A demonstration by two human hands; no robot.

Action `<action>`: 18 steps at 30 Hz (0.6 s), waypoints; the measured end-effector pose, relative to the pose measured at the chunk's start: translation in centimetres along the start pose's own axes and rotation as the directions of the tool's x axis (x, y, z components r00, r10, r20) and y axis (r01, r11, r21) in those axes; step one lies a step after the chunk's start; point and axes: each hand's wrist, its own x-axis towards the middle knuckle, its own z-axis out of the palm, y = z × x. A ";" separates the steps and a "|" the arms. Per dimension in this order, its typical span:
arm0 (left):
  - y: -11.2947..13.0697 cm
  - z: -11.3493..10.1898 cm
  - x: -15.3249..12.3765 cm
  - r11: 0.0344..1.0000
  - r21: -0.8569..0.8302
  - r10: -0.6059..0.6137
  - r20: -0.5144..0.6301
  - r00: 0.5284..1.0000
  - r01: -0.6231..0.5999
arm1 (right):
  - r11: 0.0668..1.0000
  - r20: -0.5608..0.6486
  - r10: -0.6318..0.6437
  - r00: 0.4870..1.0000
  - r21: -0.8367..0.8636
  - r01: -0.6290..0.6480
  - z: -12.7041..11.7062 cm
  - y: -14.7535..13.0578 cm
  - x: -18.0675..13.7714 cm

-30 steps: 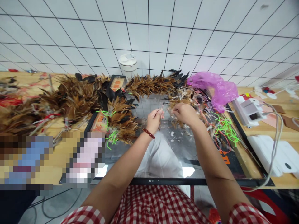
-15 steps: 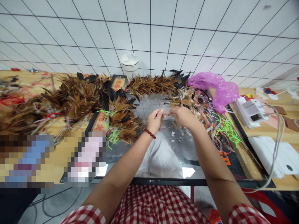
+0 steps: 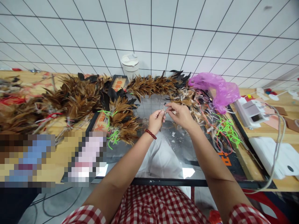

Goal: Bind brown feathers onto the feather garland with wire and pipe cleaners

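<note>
Above the glass tabletop (image 3: 149, 107), my left hand (image 3: 157, 120), with a dark red bead bracelet (image 3: 150, 134), is closed in a pinch. At its fingertips shows a small pale wispy piece (image 3: 164, 109), which looks like the end of a feather. My right hand (image 3: 181, 115) meets it from the right, thumb and fingers drawn together at the same spot; what they grip is too small to make out. A loose heap of brown and whitish feathers (image 3: 187, 99) lies just beyond my right hand. Left of my hands rests a brown feather bundle (image 3: 123, 119) with green ties.
A long brown feather strand (image 3: 151, 86) lies along the back, near a white lidded cup (image 3: 130, 63). More feather bundles (image 3: 79, 96) cover the left side. To the right are a purple plastic bag (image 3: 216, 88), green strings (image 3: 229, 130), a white charger box (image 3: 251, 110) and cables.
My right hand has shifted slightly left and its fingers have straightened toward my left fingertips. My left hand stays nearly in place.
</note>
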 end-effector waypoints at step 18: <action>0.6 0.0 -0.5 0.998 -0.057 -0.026 0.224 0.974 0.040 | 0.982 0.092 -0.117 0.989 0.160 0.101 -0.6 0.5 0.6</action>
